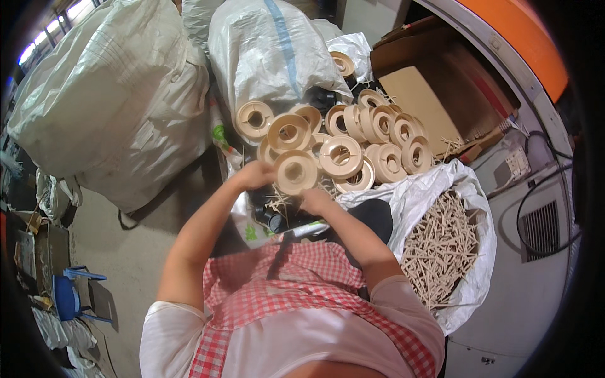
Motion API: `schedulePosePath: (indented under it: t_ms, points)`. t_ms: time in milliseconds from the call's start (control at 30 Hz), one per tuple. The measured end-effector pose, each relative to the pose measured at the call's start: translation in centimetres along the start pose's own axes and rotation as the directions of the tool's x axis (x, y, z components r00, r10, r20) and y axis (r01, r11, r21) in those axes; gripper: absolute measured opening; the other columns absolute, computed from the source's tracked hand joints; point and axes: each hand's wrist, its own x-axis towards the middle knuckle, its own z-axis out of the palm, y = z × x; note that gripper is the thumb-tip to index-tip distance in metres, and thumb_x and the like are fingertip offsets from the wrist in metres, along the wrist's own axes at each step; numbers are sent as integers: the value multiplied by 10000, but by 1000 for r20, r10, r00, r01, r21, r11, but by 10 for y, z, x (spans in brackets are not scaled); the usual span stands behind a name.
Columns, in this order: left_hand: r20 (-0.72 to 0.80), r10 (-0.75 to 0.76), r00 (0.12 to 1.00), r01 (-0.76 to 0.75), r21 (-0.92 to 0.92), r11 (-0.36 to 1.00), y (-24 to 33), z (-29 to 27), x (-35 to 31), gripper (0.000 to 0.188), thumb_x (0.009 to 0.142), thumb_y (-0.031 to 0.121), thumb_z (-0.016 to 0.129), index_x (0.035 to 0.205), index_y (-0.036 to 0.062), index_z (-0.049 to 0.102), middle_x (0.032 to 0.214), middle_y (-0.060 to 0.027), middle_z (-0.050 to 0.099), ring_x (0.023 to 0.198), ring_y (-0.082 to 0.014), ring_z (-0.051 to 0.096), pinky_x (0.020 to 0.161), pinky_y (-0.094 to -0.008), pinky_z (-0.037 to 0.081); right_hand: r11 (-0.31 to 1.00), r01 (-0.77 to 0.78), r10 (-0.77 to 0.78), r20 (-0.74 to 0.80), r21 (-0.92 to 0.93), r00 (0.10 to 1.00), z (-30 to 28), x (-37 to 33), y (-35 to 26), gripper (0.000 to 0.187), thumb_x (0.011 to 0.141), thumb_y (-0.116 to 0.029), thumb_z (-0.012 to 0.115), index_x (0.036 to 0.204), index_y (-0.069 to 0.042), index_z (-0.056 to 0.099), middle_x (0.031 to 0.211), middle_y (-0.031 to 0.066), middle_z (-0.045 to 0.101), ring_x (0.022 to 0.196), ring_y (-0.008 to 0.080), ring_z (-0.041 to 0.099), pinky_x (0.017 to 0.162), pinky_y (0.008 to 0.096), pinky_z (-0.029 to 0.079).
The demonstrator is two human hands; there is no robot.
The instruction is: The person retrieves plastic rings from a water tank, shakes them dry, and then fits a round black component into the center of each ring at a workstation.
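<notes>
A beige plastic flanged ring [282, 181] with a round hole in its middle is held tilted in front of me. My left hand [257, 175] grips its left edge, the fingers partly hidden by the ring. At the lower right rim, my right hand [316, 201] closes with fingers bent in; its fingertips are hard to make out. Just beyond lies a heap of similar beige rings [341, 157], some flat and some leaning on edge. Thin beige plastic sticks lie scattered beneath the held ring, beside a black cylindrical part [275, 222].
On my right stands an open white sack [482, 252] full of thin beige sticks. Large stuffed white sacks [120, 94] rise at the left and back. An open cardboard box [413, 94] and a grey machine cabinet [523, 302] are at the right. A blue stool [66, 296] stands far left.
</notes>
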Motion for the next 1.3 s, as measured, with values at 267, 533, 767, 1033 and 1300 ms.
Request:
schedulePosePath:
  t_ms: [267, 533, 767, 1033, 1300]
  points:
    - [-65, -293, 954, 207, -564, 799, -58, -10, 29, 257, 851, 191, 620, 1046, 24, 615, 872, 1, 615, 682, -81, 556, 601, -215, 458, 985, -15, -33, -274, -170, 961, 34, 70, -9, 565, 674, -250, 748, 1161, -87, 511, 1070, 169, 568, 1056, 332, 524, 992, 409, 319]
    - [-218, -167, 962, -84, -813, 577, -35, -21, 52, 322, 820, 139, 656, 1100, 21, 551, 952, -31, 629, 813, -105, 598, 726, -251, 490, 953, 121, -56, -231, 278, 971, -12, 98, -54, 399, 727, -224, 682, 1062, -43, 562, 997, 170, 591, 1020, 340, 533, 900, 407, 413]
    - [-600, -413, 686, -483, -799, 358, -20, -98, 35, 369, 799, 51, 629, 1144, 10, 505, 939, -45, 619, 821, -124, 598, 747, -289, 505, 212, 270, 398, -336, 939, 854, -29, 110, -99, 181, 945, -131, 467, 1086, -23, 501, 975, 62, 560, 862, 134, 559, 774, 250, 471]
    - [-601, -298, 742, -494, -790, 362, -19, -79, 41, 471, 771, 95, 674, 1198, 17, 491, 1022, -71, 616, 914, -128, 588, 800, -277, 487, 929, 180, -142, -136, 322, 980, 125, 145, -65, 558, 738, -213, 649, 1211, 14, 459, 1172, 186, 486, 1103, 317, 452, 963, 424, 348]
    - [-116, -114, 987, 13, -641, 768, -2, -41, 12, 589, 632, 284, 725, 1148, 54, 559, 874, -129, 643, 801, -200, 630, 719, -319, 500, 100, -67, 314, 32, 993, 949, -34, 75, -75, 694, 777, -55, 618, 1393, -110, 302, 1280, 81, 462, 1109, 201, 514, 948, 328, 425]
